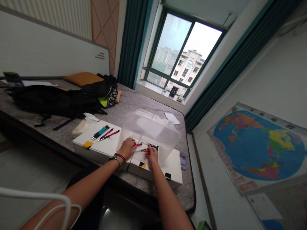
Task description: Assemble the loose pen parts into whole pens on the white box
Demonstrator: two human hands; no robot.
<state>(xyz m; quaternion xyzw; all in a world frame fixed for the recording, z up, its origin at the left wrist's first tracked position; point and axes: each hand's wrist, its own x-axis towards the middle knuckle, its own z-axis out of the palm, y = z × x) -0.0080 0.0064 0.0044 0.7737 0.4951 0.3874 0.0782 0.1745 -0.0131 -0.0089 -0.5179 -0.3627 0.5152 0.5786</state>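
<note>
My left hand (128, 148), with a watch and red cord at the wrist, is closed on a red and black pen (138, 144). Close beside it, my right hand (151, 155) pinches a small, thin black pen part (143, 150). Both hands are at the open side of a translucent plastic bin (151, 127) that seems to lie on its side. Behind the right fingers lie dark pen parts (153, 146), partly covered by the hand. To the left, teal pens (100, 132) and red and black pens (109, 135) rest in a row on a white box (96, 145).
A second white box (174, 159) is under the bin. Both boxes stand near the edge of a grey mattress (144, 102). A black backpack (52, 100) and a brown cushion (82, 78) lie at the back left. A white paper (172, 118) is behind the bin; a white cable (35, 194) crosses the lower left.
</note>
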